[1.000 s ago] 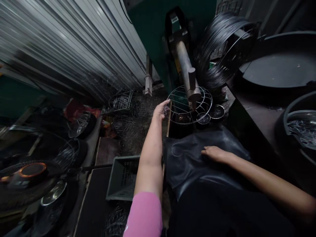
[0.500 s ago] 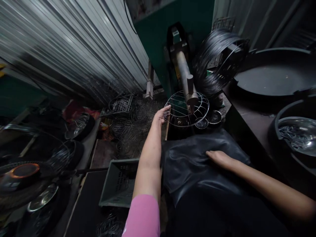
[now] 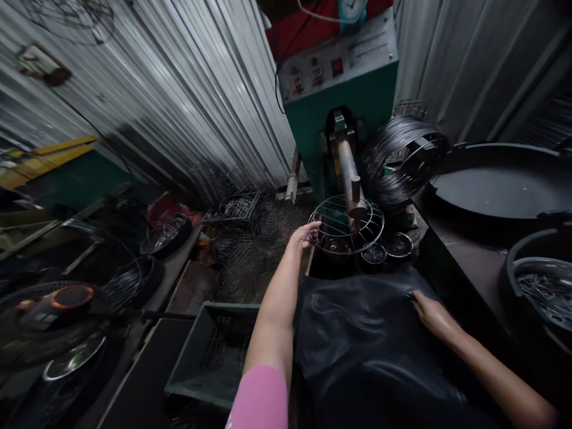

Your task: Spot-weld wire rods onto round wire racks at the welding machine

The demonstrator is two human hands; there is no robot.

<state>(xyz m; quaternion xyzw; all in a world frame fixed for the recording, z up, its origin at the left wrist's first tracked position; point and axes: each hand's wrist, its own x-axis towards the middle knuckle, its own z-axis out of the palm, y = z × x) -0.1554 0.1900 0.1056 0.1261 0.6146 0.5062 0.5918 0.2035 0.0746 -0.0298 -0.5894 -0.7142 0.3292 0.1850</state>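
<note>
A round wire rack [image 3: 322, 243] of thin shiny rods lies under the metal arm [image 3: 348, 164] of a green machine [image 3: 357, 95]. My left hand [image 3: 307, 234] is closed on the left edge of its rim. The arm's tip hides part of the rack. Over my lap spreads a black apron [image 3: 353, 322]. At the apron's upper right is my right hand [image 3: 429, 310], its fingers bent and together; whether anything small is between them is too dark to make out.
Beside the machine stands a coil of wire [image 3: 393, 149]. Small bowls [image 3: 399, 245] sit below it. At right are a wide black pan [image 3: 496, 185] and a bowl of metal pieces [image 3: 543, 286]. A green crate [image 3: 187, 363] and wire racks [image 3: 236, 244] are at left.
The view has tilted up, showing more of the machine. My right hand has moved right across the apron. My left hand still holds the rack's rim.
</note>
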